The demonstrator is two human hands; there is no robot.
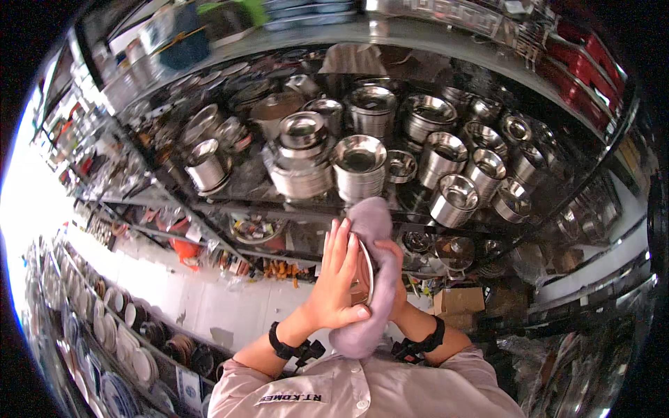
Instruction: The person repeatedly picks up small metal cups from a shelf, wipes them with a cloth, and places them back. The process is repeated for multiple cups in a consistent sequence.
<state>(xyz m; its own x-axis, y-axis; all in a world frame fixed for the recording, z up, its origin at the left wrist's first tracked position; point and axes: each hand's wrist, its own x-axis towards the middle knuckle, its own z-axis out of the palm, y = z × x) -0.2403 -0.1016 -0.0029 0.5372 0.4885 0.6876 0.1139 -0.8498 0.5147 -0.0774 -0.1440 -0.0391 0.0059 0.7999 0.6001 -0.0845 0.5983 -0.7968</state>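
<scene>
Between my two hands a shiny metal bowl (364, 277) is held up on edge in front of my chest. My left hand (334, 277) lies along its left side, fingers stretched upward and thumb near the lower rim. A pale purple cloth (384, 292) covers the bowl's right side and sticks out above and below it. From behind, my right hand (397, 277) grips the cloth and presses it against the bowl; most of its fingers are hidden.
Stacked stainless steel bowls (360, 162) fill the dark shelf (251, 193) just beyond my hands. Below are lower shelves and a cardboard box (459, 301). A rack of plates (141, 360) runs along the left, beside the pale floor (251, 308). Red containers (580, 62) stand upper right.
</scene>
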